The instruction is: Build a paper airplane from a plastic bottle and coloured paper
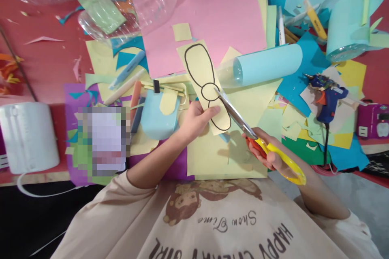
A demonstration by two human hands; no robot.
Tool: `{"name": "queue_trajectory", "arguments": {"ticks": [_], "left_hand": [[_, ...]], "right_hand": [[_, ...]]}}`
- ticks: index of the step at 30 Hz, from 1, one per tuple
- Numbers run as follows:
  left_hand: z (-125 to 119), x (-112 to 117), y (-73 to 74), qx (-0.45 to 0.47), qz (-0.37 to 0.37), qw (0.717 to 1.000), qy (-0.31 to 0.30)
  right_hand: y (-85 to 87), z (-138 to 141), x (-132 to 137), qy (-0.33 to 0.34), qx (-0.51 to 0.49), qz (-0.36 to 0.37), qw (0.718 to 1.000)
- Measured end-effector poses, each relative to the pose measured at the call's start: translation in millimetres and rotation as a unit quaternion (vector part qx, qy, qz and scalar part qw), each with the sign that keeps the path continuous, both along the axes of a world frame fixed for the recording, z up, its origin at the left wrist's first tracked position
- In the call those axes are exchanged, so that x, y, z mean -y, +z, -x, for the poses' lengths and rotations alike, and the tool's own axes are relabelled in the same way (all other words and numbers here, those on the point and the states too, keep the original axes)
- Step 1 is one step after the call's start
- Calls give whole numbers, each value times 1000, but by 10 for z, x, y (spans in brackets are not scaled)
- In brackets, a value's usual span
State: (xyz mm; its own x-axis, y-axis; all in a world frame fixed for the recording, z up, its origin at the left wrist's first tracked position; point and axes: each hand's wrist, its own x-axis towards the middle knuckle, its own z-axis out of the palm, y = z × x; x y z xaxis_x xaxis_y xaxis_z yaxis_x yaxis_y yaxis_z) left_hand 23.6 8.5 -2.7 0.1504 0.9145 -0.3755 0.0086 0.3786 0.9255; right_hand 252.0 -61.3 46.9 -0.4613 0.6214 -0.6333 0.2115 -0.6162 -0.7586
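Note:
My left hand point(199, 119) pinches the lower part of a pale yellow paper strip point(197, 62) between thumb and fingers. Drawn on the strip in black is a propeller-like outline: two long rounded blades joined by a small circle. My right hand point(263, 151) is closed around scissors point(241, 121) with yellow and red handles. Their metal blades point up and left, with the tips at the right side of the drawn circle. Whether the blades have cut into the paper there I cannot tell. Beneath both hands lies a larger pale yellow sheet point(225, 158).
A bottle wrapped in light blue paper point(270, 62) lies just beyond the scissors. At right are a blue glue gun point(328, 97) and another blue-wrapped bottle point(349, 20). Pink paper point(206, 12), clear plastic bottles point(152, 8), markers point(127, 68) and coloured scraps surround the hands.

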Motion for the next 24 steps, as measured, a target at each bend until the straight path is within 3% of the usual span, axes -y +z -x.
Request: {"name": "queue_trajectory", "arguments": {"ticks": [9,18,24], "left_hand": [[-1,-32,74,65,54,996,-23],[24,-71,113,118,106,987,-12],[57,-89,100,107,109,988,-32]], "right_hand": [[-50,-38,2,-10,-4,-3,1000],[159,-48,-97,33,7,8,999],[-3,-108,-7,10,-20,-8,1000]]}}
